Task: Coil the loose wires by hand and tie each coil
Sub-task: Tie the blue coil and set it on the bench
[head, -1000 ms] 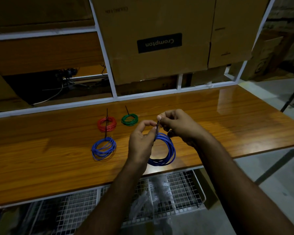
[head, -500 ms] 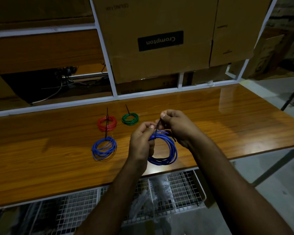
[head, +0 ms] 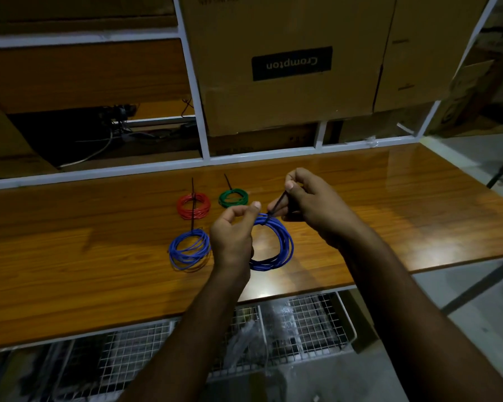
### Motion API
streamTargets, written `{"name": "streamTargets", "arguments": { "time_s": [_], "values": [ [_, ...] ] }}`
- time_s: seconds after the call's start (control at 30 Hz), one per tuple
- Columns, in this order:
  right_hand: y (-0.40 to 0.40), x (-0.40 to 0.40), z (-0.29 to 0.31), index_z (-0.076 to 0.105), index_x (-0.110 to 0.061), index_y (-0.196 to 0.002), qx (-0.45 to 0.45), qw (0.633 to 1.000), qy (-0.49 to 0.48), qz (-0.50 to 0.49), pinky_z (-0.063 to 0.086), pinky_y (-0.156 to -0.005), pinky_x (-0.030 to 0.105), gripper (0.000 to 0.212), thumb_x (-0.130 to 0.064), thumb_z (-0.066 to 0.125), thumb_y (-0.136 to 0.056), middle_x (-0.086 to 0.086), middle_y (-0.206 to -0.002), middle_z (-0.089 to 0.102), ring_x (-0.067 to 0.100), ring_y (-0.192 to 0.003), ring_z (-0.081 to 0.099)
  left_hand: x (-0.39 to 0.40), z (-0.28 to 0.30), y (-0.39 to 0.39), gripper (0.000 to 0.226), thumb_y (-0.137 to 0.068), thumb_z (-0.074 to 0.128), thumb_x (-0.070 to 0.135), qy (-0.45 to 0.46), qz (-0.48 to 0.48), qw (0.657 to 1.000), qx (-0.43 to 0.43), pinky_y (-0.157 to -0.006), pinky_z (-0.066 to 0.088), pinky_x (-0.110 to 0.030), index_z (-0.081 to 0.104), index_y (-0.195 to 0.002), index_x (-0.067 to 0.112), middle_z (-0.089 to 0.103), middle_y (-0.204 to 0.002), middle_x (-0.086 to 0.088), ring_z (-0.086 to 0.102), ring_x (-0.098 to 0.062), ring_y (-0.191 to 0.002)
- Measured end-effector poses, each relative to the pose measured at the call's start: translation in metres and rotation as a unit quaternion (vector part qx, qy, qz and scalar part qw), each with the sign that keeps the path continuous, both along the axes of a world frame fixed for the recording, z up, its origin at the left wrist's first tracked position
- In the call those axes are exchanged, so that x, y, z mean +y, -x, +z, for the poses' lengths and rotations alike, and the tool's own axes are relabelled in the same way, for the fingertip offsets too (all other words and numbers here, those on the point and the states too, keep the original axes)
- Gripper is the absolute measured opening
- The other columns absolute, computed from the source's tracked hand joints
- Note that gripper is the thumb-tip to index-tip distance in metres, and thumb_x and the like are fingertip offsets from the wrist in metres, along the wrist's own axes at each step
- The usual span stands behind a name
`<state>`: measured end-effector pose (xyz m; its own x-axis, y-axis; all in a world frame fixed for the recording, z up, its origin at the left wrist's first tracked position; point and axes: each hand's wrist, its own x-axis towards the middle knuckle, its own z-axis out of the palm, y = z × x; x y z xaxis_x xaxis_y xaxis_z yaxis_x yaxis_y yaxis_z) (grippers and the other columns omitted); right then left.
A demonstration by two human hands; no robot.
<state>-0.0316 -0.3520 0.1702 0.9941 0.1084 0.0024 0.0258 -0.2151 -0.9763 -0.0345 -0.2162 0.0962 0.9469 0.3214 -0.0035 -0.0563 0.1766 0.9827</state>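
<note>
Held coil: blue wire coil (head: 276,245) hangs above the near edge of the wooden bench (head: 389,216), between both hands.
Left hand (head: 233,236): fingers curled round the coil's left side near the top.
Right hand (head: 308,204): pinches the free tail of the black tie (head: 277,205), which wraps the top of the coil.
Handling: judged light and springy; the loops likely spread if released before the tie is snug.
Grip point: beside the tie, loops bunched together.
Finished coils: red coil (head: 193,206), green coil (head: 233,197) and second blue coil (head: 190,250) lie on the bench, each with a tie.
</note>
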Motion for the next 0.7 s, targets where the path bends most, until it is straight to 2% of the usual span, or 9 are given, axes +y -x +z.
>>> {"name": "streamTargets", "arguments": {
  "time_s": [0.07,0.2,0.33,0.43,0.53,0.63,0.7],
  "values": [
    [0.000,0.003,0.002,0.047,-0.018,-0.095,0.017,1.000,-0.008,0.013,0.054,-0.082,0.039,0.018,-0.021,0.034,-0.108,0.011,-0.093,0.076,0.020,-0.087,0.074,0.007,-0.001,-0.004,0.014,-0.086,0.074,0.022,0.002,0.022,1.000,0.011,-0.057,0.040,-0.031,0.065,-0.083,0.011,0.058,-0.062,0.003,0.049,-0.019,-0.060],
    [-0.003,0.013,0.002,0.049,-0.020,-0.097,-0.016,0.999,0.029,-0.002,0.056,-0.085,0.044,0.015,-0.021,0.037,-0.106,0.011,-0.101,0.072,0.022,-0.092,0.071,0.018,-0.002,-0.010,0.012,-0.085,0.074,0.020,0.000,0.043,0.999,0.026,-0.051,0.035,-0.027,0.066,-0.082,0.013,0.053,-0.056,0.006,0.044,-0.016,-0.054],
    [-0.007,0.027,0.002,0.049,-0.017,-0.099,0.001,1.000,0.002,0.002,0.058,-0.082,0.042,0.016,-0.020,0.035,-0.107,0.013,-0.091,0.074,0.023,-0.082,0.074,0.025,-0.005,-0.014,0.013,-0.084,0.075,0.019,-0.035,0.076,0.996,0.014,-0.060,0.047,-0.031,0.065,-0.077,0.016,0.063,-0.068,-0.002,0.056,-0.019,-0.065],
    [-0.006,0.036,0.000,0.049,-0.017,-0.100,-0.001,1.000,-0.012,-0.015,0.060,-0.078,0.039,0.015,-0.020,0.036,-0.107,0.012,-0.088,0.075,0.021,-0.081,0.075,0.031,-0.007,-0.017,0.011,-0.085,0.074,0.020,-0.068,0.088,0.994,0.005,-0.058,0.048,-0.028,0.067,-0.079,0.015,0.066,-0.070,0.000,0.058,-0.006,-0.061],
    [-0.005,0.046,-0.003,0.051,-0.019,-0.098,-0.052,0.997,0.018,-0.059,0.061,-0.075,0.036,0.013,-0.019,0.040,-0.105,0.009,-0.085,0.074,0.014,-0.078,0.074,0.033,-0.007,-0.021,0.009,-0.087,0.073,0.022,-0.095,0.102,0.990,0.012,-0.055,0.047,-0.025,0.068,-0.081,0.017,0.064,-0.068,0.006,0.053,0.011,-0.052],
    [-0.007,0.052,-0.007,0.051,-0.021,-0.096,-0.101,0.988,0.061,-0.100,0.061,-0.070,0.031,0.012,-0.018,0.042,-0.104,0.007,-0.082,0.072,0.009,-0.074,0.073,0.031,-0.005,-0.024,0.007,-0.088,0.071,0.022,-0.136,0.114,0.984,-0.005,-0.055,0.046,-0.023,0.068,-0.084,0.018,0.062,-0.071,0.011,0.053,0.016,-0.059],
    [-0.008,0.055,-0.011,0.051,-0.023,-0.095,-0.107,0.985,0.064,-0.118,0.062,-0.070,0.034,0.013,-0.018,0.043,-0.104,0.007,-0.083,0.070,0.011,-0.073,0.072,0.029,-0.003,-0.023,0.007,-0.088,0.071,0.023,-0.163,0.126,0.978,-0.014,-0.054,0.045,-0.023,0.067,-0.084,0.019,0.062,-0.072,0.012,0.054,0.015,-0.063]
  ]
}}
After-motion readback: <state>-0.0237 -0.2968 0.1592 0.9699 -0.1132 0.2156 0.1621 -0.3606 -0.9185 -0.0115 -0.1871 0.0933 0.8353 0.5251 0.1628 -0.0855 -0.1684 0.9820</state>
